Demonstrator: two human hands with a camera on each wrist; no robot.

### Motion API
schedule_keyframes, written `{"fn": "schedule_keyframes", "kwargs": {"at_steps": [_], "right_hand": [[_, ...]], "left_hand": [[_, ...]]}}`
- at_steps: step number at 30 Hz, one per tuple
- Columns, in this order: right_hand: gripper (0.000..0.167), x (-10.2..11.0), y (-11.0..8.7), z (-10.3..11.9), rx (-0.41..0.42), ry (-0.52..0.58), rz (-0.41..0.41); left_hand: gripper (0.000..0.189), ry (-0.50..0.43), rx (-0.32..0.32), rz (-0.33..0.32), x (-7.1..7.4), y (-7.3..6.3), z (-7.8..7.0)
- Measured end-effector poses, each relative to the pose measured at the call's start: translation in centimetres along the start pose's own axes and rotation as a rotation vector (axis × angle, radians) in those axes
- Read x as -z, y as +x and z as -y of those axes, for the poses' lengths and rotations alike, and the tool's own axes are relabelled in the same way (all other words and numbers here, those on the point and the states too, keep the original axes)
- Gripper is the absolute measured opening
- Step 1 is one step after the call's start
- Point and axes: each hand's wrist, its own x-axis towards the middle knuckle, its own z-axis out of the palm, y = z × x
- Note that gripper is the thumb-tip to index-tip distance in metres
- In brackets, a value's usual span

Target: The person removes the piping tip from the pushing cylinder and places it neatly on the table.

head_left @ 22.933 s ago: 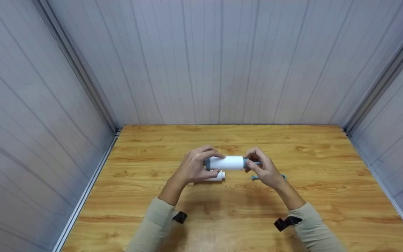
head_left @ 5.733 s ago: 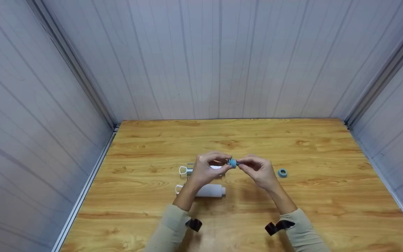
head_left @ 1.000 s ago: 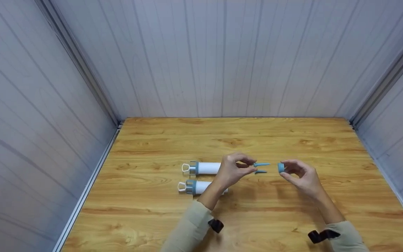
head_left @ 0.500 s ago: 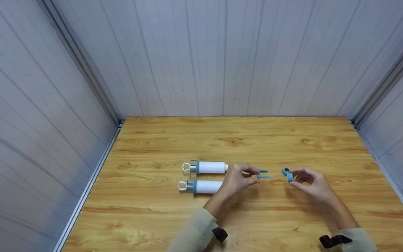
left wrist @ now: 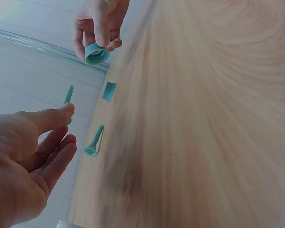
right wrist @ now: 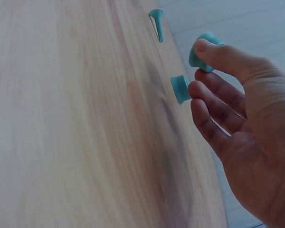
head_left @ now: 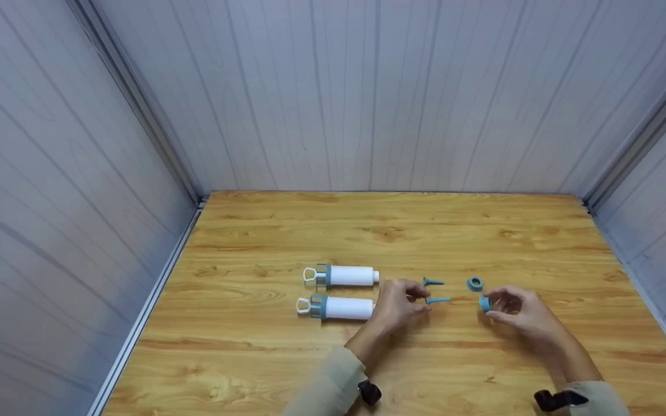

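Observation:
My left hand [head_left: 395,304] pinches a small blue-green tapered nozzle [head_left: 439,300] between thumb and finger; its narrow end points up in the left wrist view. My right hand [head_left: 525,312] holds a blue-green ring cap [right wrist: 203,56] by thumb and fingertips, low over the table. A matching nozzle [left wrist: 94,142] and a second ring cap [right wrist: 180,90] lie on the wood just beyond the hands. Left of them are two white syringe-like tubes with blue collars and white loop handles: the far tube [head_left: 351,275] and the near tube [head_left: 347,308], whose tip my left hand partly covers.
The wooden table [head_left: 252,358] reaches back to a pale panelled wall [head_left: 339,104]. Side walls with metal corner rails rise at left and right. Dark wrist cameras sit on both sleeves.
Over the last second both hands come nearer me with the nozzle and ring cap. Earlier, they gripped one white tube, then a small blue part together; now each holds a separate piece.

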Motion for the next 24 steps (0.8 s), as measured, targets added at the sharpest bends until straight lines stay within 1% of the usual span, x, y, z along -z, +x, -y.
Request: {"fn": "schedule_keyframes", "kwargs": {"at_steps": [8,10,11,16,20,24], "right_hand": [[0.033,1.0,-0.2,-0.5,-0.032,-0.007,0.147],[0.034,1.2,-0.3,-0.6,-0.049,-0.009,0.179],[0.035,1.2,-0.3,-0.6,-0.059,-0.006,0.19],[0.036,1.1,-0.4,-0.8,-0.084,-0.009,0.217],[0.037,1.1,-0.4,-0.9,-0.119,-0.027,0.227],[0.037,1.0,-0.3,-0.7,-0.126,-0.034,0.235]], "left_hand": [[0.017,0.055,0.025,0.018,-0.6,0.0,0.8],[0.017,0.068,0.021,0.017,-0.7,0.0,1.0],[0.016,0.083,0.007,0.013,-0.7,0.0,1.0],[0.016,0.158,-0.021,0.017,-1.1,0.1,1.6],[0.016,0.22,-0.035,0.026,-1.3,0.0,1.5],[0.016,0.262,-0.045,0.024,-1.5,-0.1,1.4]]}}
